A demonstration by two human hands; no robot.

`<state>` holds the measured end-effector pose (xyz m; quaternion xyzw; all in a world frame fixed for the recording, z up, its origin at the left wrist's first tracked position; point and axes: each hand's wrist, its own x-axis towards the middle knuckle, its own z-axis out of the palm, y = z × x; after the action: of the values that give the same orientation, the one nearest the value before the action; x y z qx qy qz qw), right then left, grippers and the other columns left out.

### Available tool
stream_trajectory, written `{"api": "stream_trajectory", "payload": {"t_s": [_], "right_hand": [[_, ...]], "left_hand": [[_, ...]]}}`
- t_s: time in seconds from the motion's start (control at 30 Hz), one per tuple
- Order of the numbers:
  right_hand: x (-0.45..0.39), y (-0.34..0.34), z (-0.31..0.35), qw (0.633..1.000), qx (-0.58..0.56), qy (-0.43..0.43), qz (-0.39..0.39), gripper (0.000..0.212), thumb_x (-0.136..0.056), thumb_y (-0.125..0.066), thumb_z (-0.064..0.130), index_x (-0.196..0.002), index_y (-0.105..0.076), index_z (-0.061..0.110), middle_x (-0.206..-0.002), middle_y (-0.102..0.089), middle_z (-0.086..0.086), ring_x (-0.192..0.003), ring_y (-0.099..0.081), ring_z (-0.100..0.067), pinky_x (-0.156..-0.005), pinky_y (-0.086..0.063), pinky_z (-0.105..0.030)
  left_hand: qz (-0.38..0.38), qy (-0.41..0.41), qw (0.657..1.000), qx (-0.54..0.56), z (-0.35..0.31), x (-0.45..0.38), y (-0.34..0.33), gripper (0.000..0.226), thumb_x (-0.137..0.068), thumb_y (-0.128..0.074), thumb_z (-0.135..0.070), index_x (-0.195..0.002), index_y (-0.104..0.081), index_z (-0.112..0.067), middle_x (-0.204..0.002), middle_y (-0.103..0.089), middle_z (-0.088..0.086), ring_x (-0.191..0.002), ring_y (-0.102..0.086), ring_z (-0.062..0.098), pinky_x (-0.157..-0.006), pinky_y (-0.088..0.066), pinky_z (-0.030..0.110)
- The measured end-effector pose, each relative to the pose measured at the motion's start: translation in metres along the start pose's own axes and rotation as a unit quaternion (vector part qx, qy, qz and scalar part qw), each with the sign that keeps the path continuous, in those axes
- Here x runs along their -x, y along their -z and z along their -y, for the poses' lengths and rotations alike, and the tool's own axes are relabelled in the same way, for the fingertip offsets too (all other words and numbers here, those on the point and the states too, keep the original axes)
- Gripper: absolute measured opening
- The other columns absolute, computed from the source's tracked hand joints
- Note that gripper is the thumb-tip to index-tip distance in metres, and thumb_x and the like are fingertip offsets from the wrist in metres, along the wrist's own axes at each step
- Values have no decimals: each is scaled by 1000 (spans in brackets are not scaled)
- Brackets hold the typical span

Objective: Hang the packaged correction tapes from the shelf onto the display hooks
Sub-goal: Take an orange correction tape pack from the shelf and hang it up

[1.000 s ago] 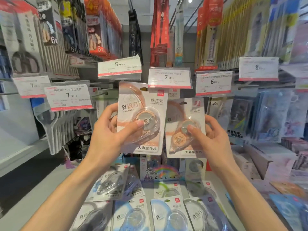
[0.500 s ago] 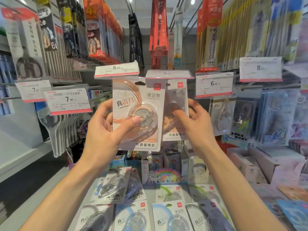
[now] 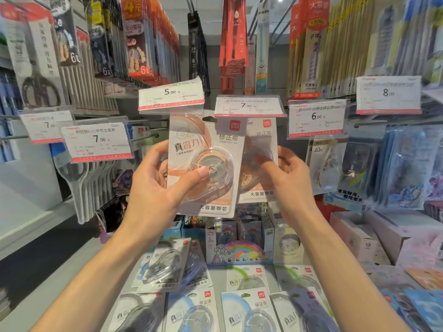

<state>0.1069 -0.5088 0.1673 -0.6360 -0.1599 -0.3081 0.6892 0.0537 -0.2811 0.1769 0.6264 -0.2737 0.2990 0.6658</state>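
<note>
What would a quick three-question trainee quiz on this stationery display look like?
1. True or false: each hand holds an orange correction tape pack.
2. Which price tag sits directly above the right hand's pack: A 5.00, B 7.90, C 8.00?
3. What lies on the shelf below?

Key:
1. True: left hand, left hand's pack, right hand.
2. B, the 7.90 tag.
3. More correction tape packs.

A stationery shop: price tags (image 3: 249,106) clipped on display hooks (image 3: 143,137), rows of packaged scissors (image 3: 36,68), correction tapes (image 3: 191,312) on the shelf (image 3: 33,238).
</note>
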Motion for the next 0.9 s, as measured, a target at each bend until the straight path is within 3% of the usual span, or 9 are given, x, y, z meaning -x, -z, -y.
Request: {"api": "stream_trajectory", "payload": {"t_s": [0.13,0.3,0.37,0.43,0.57,0.63,0.7,0.77,0.9], "right_hand": [[-6,-5,-7,1000,-9,-19,-13,30,-89,-82,34,-112,-65,28,-91,-82,8,-85,-79,-11,-63,-57,-15],[-19,-19,-18,996,17,-81,-25,29,-86,-81,45,-104,-63,31,-82,-78,25,-78,-74,4,-66,-48,-17],[-21,-21,-22,994,47,-88,-33,32,-87,-79,46,-108,-65,26,-78,-77,22,-72,-72,8,-57,-47,-12],[-22,-20,-24,991,97,-90,-30,40,-88,-75,53,-112,-68,22,-88,-78,13,-73,-71,0,-53,-45,-14],[-15,-6,-28,986,129,-101,-19,31,-89,-73,55,-98,-69,26,-90,-74,15,-84,-67,2,-63,-43,-17],[-7,6,-28,986,138,-93,-28,23,-92,-74,47,-104,-66,30,-96,-71,19,-89,-63,9,-72,-49,-15],[3,17,-26,983,164,-67,-53,20,-95,-73,37,-111,-66,27,-101,-70,16,-93,-65,6,-80,-53,-16],[14,27,-21,983,166,-39,-69,19,-95,-74,29,-112,-69,23,-102,-73,12,-91,-68,4,-76,-51,-9],[37,28,-11,987,159,-24,22,18,-92,-74,41,-108,-75,34,-101,-77,23,-96,-69,10,-80,-52,-6]], "left_hand": [[1,1,1000,-6,2,0,0,57,-73,-86,-29,-124,-61,-33,-118,-77,-9,-108,-74,10,-82,-60,21],[12,6,1000,-22,6,1,0,54,-75,-85,-24,-122,-60,-33,-117,-77,-12,-107,-74,10,-80,-60,20],[17,4,999,-32,7,1,0,54,-74,-86,-26,-121,-61,-35,-116,-77,-13,-106,-74,8,-80,-60,20],[21,10,999,-43,10,2,1,56,-70,-86,-36,-121,-61,-37,-116,-77,-14,-106,-74,8,-82,-60,21],[27,33,998,-53,19,7,0,58,-68,-85,-44,-120,-61,-41,-115,-77,-13,-105,-75,9,-85,-61,25],[27,46,997,-61,25,8,-3,56,-68,-85,-43,-119,-61,-40,-113,-77,-15,-103,-75,7,-83,-61,23],[30,64,996,-63,32,8,-6,52,-73,-87,-35,-118,-61,-36,-110,-78,-15,-100,-76,7,-81,-60,21],[32,82,994,-58,40,6,-11,48,-79,-88,-24,-117,-61,-33,-108,-79,-14,-98,-76,8,-80,-60,22],[23,112,993,-30,51,4,-28,46,-84,-84,-16,-117,-59,-35,-104,-80,-16,-96,-77,7,-76,-61,21]]}}
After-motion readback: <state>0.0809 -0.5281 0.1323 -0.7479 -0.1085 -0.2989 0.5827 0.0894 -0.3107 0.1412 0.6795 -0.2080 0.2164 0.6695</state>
